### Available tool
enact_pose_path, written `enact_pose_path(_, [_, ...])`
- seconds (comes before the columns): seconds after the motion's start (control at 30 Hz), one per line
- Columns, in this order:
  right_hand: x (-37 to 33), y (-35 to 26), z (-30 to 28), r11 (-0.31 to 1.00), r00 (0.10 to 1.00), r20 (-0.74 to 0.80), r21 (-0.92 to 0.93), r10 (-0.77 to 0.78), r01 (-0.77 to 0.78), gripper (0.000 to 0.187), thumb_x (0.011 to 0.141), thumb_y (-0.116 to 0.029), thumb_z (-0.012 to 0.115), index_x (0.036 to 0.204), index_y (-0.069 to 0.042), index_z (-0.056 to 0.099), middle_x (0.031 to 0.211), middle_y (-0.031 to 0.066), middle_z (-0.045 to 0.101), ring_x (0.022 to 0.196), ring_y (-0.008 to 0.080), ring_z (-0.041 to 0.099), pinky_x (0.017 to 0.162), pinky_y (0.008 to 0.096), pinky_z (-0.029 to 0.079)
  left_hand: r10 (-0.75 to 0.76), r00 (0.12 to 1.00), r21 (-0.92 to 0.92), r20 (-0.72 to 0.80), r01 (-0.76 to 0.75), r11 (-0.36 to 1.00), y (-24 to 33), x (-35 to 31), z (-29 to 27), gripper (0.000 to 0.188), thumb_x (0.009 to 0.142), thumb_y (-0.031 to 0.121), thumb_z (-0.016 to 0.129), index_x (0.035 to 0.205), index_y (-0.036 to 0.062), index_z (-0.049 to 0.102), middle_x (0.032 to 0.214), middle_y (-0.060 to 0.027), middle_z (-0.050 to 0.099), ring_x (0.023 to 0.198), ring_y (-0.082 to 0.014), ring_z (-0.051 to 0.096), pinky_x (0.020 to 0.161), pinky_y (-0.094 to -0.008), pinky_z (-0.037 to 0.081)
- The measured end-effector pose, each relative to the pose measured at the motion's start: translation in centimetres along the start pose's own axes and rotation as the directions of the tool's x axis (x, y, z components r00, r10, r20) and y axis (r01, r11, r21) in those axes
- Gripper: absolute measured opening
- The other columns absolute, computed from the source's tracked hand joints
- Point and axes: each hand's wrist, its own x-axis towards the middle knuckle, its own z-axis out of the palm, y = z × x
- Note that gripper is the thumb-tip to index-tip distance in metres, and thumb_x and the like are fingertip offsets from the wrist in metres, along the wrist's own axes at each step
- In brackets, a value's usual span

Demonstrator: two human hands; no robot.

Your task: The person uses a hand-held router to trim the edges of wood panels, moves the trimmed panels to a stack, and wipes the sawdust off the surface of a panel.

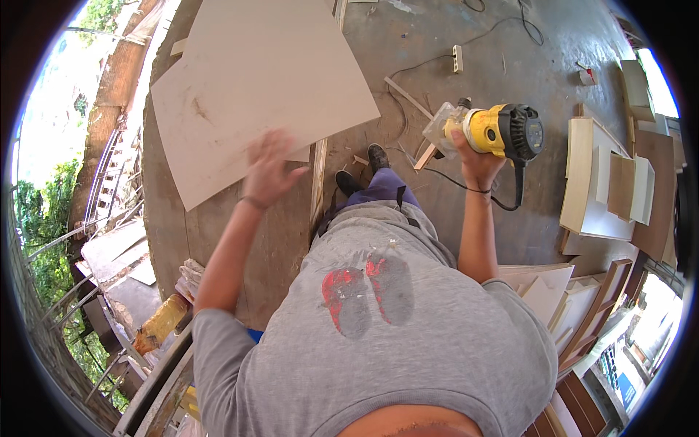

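Note:
My right hand (478,164) grips a yellow and black trim router (489,131) with a clear base, held up in the air away from the board. Its black cord hangs from the rear end and loops below my wrist. Over the near edge of a large pale board (269,65) is my left hand (271,167), its thumb apart and its fingers smeared by motion. It holds nothing; whether it touches the board I cannot tell. The board lies on a worn wooden worktable (247,237) at the left, with a smudge on its face.
A white power strip (457,60) lies on the concrete floor with a cable (419,64) running from it. Wood offcuts (409,98) are scattered near my feet. Cabinet parts (601,182) stand at the right, a small bucket (587,76) beyond. Leaning panels (575,302) are at my lower right.

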Motion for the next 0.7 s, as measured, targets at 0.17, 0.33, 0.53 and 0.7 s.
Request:
enact_pose_path(0.17, [-0.6,0.6,-1.4,0.997,1.000,-0.008,-0.074,0.029,-0.030,0.066,0.064,-0.005,0.085,0.121,0.001,0.052,0.114,0.0097,0.060,0.102,0.0202,0.061,0.092,0.0341,0.050,0.232,0.966,-0.206,-0.114,-0.251,0.946,9.1,12.4,3.1,0.065,0.086,0.046,0.060,0.139,0.0109,0.047,0.152,-0.0098,0.032,0.144,-0.0321,0.019,0.116,-0.0526,0.012])
enact_pose_path(0.33, [-1.3,0.9,-2.8,0.993,0.996,-0.044,-0.078,0.083,-0.086,0.067,0.063,-0.005,0.085,0.122,0.000,0.052,0.116,0.0095,0.060,0.104,0.0203,0.060,0.094,0.0348,0.049,0.246,0.969,-0.083,-0.014,-0.246,0.966,9.8,16.1,4.2,0.047,0.086,0.040,0.059,0.118,0.0046,0.059,0.136,-0.0109,0.048,0.142,-0.0306,0.024,0.115,-0.0533,0.018])
enact_pose_path(0.53, [-0.8,1.3,-3.0,0.992,0.993,-0.009,-0.029,0.120,-0.121,0.068,0.063,-0.005,0.086,0.122,0.000,0.052,0.116,0.0087,0.060,0.104,0.0195,0.060,0.093,0.0343,0.049,0.406,0.913,-0.049,0.044,-0.403,0.914,9.0,9.6,3.7,0.036,0.084,0.036,0.060,0.103,0.0052,0.063,0.125,-0.0120,0.053,0.139,-0.0292,0.028,0.115,-0.0496,0.023])
enact_pose_path(0.7, [0.0,1.9,-0.2,0.987,0.969,0.196,-0.081,0.150,-0.136,0.065,0.063,-0.007,0.087,0.119,-0.001,0.055,0.111,0.0080,0.062,0.099,0.0181,0.062,0.089,0.0333,0.051,0.376,0.924,-0.242,0.065,-0.351,0.904,6.4,4.0,1.5,0.073,0.072,0.051,0.072,0.129,0.0093,0.053,0.148,-0.0122,0.036,0.143,-0.0321,0.021,0.114,-0.0569,0.014])
